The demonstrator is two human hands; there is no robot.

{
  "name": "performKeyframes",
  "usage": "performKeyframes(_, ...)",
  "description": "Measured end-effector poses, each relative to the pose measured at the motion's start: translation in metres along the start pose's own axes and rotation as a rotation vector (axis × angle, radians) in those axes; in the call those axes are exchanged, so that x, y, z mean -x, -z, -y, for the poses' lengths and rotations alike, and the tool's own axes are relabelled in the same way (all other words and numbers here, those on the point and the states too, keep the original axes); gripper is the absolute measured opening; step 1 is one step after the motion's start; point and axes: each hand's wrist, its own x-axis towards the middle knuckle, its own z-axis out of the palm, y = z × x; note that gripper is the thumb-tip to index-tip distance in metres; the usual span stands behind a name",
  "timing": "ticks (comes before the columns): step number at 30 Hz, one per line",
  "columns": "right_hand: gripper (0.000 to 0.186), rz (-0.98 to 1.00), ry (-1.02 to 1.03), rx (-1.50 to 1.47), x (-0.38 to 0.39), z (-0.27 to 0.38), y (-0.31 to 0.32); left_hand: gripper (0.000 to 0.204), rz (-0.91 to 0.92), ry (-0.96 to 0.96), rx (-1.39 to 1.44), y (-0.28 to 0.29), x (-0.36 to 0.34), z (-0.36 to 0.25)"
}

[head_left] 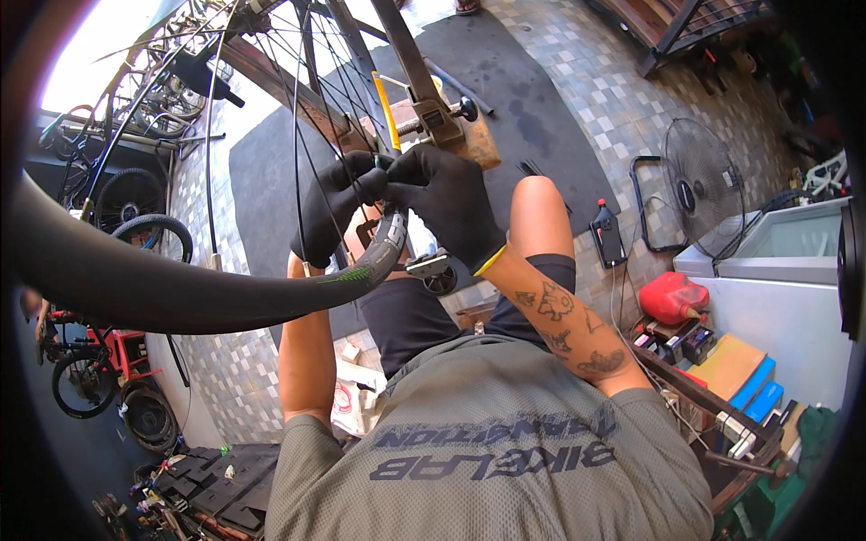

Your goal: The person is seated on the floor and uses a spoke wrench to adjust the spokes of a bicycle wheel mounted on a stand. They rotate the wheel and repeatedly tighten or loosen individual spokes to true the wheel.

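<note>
As the bicycle tyre [225, 300] is curving rightward and up, the left hand [325, 206] is resting inside it, the right hand [451, 203] outside, fingers bent, full closure and hold hidden.

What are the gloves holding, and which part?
The left hand and right hand hold a bicycle wheel by its outer edge; the exact grip is hidden.

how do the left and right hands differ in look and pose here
Spokes pass in front of the left hand, while the right hand is mostly clear of them. The right hand's glove shows a yellow edge at the wrist; none shows on the left hand's. Both hands wear black gloves and meet, fingers bent, by the tyre.
</note>
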Motion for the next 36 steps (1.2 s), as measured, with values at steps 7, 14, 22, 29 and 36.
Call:
performKeyframes(7,0.027,-0.116,0.078,0.067,-0.007,-0.016,-0.009,0.022,-0.041,-0.002,0.121,-0.005,-0.013,0.012)
performKeyframes(14,0.029,0.035,0.138,-0.073,-0.030,-0.038,-0.005,0.032,-0.250,-0.040,-0.177,-0.017,-0.014,-0.003)
performKeyframes(22,0.032,0.208,-0.052,-0.315,-0.036,-0.042,0.010,0.032,-0.343,-0.152,-0.218,-0.016,-0.016,0.004)
performKeyframes(29,0.036,-0.104,0.058,-0.378,-0.042,-0.023,0.005,0.067,-0.215,-0.138,0.149,-0.006,-0.036,0.031)
performKeyframes(36,0.027,-0.153,-0.057,-0.241,0.009,-0.055,0.057,0.074,-0.118,-0.252,0.201,-0.007,-0.042,0.036)
